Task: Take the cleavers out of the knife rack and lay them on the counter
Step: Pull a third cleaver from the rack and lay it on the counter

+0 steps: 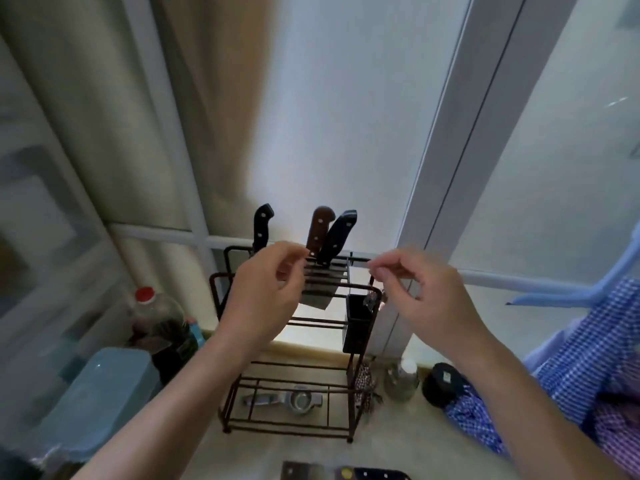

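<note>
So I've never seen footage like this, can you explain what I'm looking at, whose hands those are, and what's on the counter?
This is one picture from a camera worn on a person's head, looking forward and down. The left hand and right hand are bare and hold nothing; both are raised in front of a dark wire knife rack on the counter. Three knife handles stick up from it: two black, one brown. A cleaver already lies at the bottom edge. A red-capped bottle stands left.

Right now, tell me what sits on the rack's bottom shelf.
A metal squeezer lies on the rack bottom shelf. The left forearm covers the shelf's left end.
</note>
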